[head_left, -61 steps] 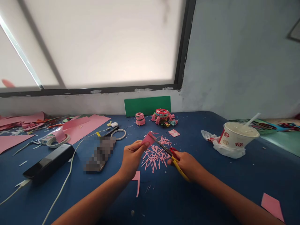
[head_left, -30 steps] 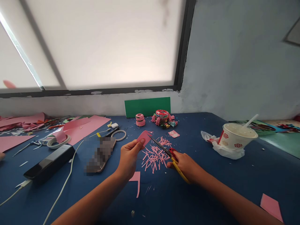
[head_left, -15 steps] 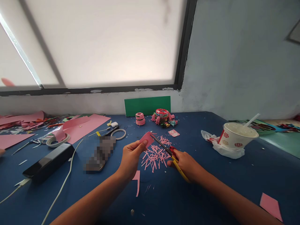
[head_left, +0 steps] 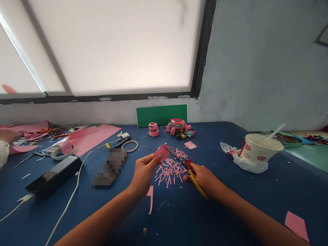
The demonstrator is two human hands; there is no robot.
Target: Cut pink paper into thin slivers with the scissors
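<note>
Between thumb and fingers, my left hand (head_left: 145,169) pinches a small piece of pink paper (head_left: 162,152). My right hand (head_left: 203,179) grips scissors (head_left: 196,184) with yellow and red handles. Their blades point up and left, with the tips at the paper's right edge. Beneath both hands lies a loose pile of thin pink paper strips (head_left: 170,172) on the blue table (head_left: 205,222). An L-shaped pink paper scrap (head_left: 150,201) rests just below my left hand.
A pink paper ring stack (head_left: 153,130) and a colourful stack of rings (head_left: 179,128) stand before a green board (head_left: 162,115). Right is a lidded cup (head_left: 261,150) with a straw. Left are a black power bank (head_left: 53,177), cable, tape rolls (head_left: 64,152) and pink sheets (head_left: 99,135).
At the far left, another person's hand and pale sleeve have come further into view over the papers. My own hands, the paper and the scissors have barely moved.
</note>
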